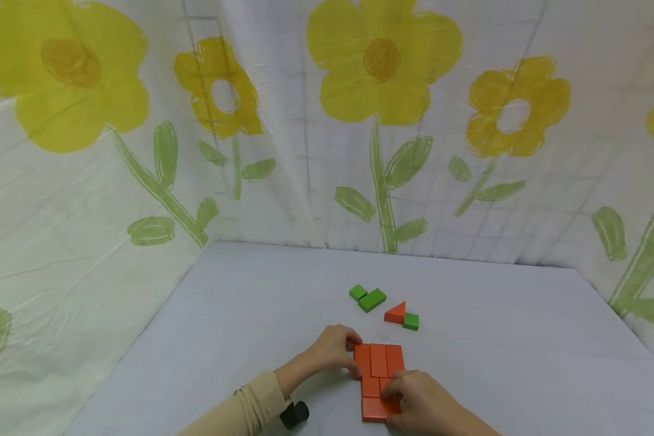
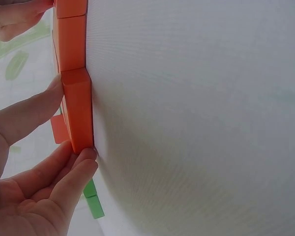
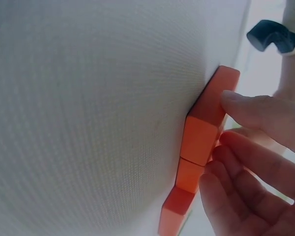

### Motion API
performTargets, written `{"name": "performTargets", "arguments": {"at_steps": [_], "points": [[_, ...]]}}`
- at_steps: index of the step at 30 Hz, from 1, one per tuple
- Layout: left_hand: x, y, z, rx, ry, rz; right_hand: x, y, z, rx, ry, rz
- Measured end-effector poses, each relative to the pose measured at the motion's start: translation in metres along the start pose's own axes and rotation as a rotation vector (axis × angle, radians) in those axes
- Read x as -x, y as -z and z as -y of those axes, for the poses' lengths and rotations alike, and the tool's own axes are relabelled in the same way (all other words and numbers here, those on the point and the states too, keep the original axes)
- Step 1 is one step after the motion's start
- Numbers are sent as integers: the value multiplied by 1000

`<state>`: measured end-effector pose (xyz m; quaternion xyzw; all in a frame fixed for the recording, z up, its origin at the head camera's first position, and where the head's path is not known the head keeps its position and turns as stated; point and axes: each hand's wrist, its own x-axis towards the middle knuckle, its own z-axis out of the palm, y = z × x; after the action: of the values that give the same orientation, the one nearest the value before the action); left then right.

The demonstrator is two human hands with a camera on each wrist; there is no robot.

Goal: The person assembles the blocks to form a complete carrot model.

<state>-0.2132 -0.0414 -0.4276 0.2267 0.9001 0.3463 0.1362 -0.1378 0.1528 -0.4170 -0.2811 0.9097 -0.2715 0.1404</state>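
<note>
Orange blocks (image 1: pixel 378 378) lie lengthwise away from you, between your left hand (image 1: pixel 331 350) and right hand (image 1: pixel 416 396), straight fingers pressing both sides.

Block count: orange vs green, plus hands.
Orange blocks (image 1: pixel 378 378) packed flat: approx 6 – 3 upright in the far row, 2 or so in the mid row (partly hidden by fingers), 1 wide at the near end; exact no. can't be told. Orange triangle (image 1: pixel 396 313): 1, apart from the group. Green blocks (image 1: pixel 372 299): 3 – 2 touching, 1 beside the triangle. Hands: 2, left hand (image 1: pixel 332 349) & right hand (image 1: pixel 421 396). Black wrist unit (image 1: pixel 294 415): 1.
</note>
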Motion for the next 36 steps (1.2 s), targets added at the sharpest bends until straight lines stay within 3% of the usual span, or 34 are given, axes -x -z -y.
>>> {"name": "performTargets", "arguments": {"at_steps": [13, 17, 20, 23, 25, 28, 32, 36], "points": [[0, 1, -1, -8, 1, 0, 1, -1, 1, 15, 36, -13], [0, 2, -1, -5, 3, -2, -3, 11, -2, 20, 46, -41], [0, 2, 1, -14, -3, -5, -15, 29, -13, 81, 66, -164], [0, 2, 3, -23, -12, -8, -31, 48, -33, 233, 116, -311], [0, 2, 4, -21, -14, -10, -42, 57, -48, 336, 129, -353], [2, 2, 4, -16, -10, -10, -57, 63, -67, 436, 139, -328], [3, 1, 1, -13, -2, -10, -72, 65, -81, 445, 147, -276], [1, 0, -2, -10, -2, -7, -78, 65, -88, 468, 176, -282]]}}
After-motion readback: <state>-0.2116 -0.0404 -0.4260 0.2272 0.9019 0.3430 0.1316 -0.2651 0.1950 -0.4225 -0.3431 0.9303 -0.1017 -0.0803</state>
